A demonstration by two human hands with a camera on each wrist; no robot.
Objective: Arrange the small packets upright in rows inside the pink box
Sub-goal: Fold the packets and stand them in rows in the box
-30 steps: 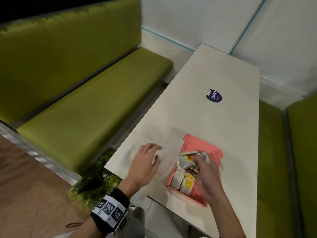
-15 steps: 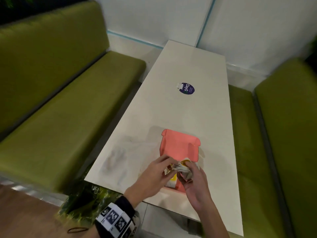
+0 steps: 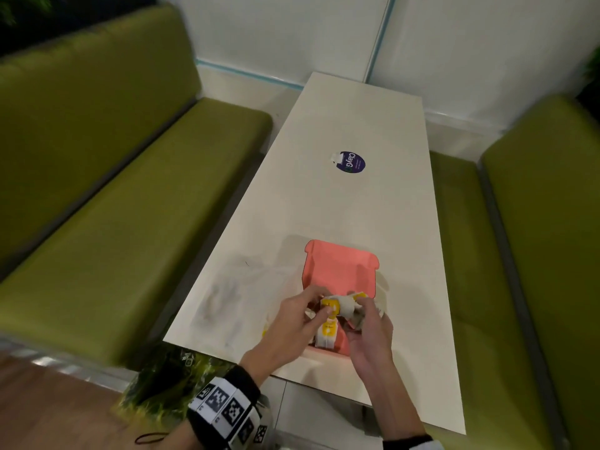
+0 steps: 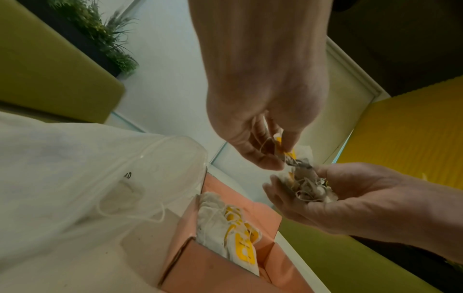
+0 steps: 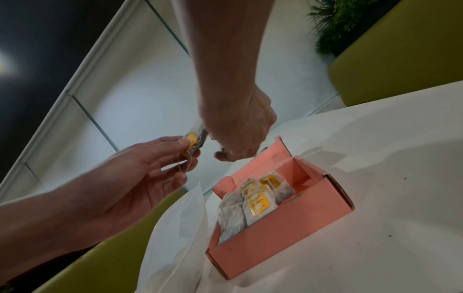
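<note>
Bench [image 3: 341, 125] first: long and white, it carries the pink box [image 3: 337, 271] at about six o'clock on its top, lid flap open toward twelve. A clear bag [image 4: 87, 178] lies at the box's nine o'clock, just beside it. Inside the box a row of packets [image 5: 253, 202] stands roughly upright, packed against the end nearest the person; the far end toward twelve is bare pink.

Both hands hover above the box. The right hand [image 4: 338, 198] lies palm up, its fingers cupped round a loose bunch [image 4: 308, 188] of packets with tangled strings. The left hand [image 5: 140, 174] pinches a single packet [image 5: 194, 139] by its yellow tag between thumb and forefinger, other fingers loosely spread, at the bunch's nine o'clock.

These packets look very light, soft and papery, likely to crumple or tear under a hard squeeze, and the strings seem apt to snag one another. A gentle pinch at the stiffer tag or the top edge would probably serve best, lowering each one bottom first beside the standing row.
</note>
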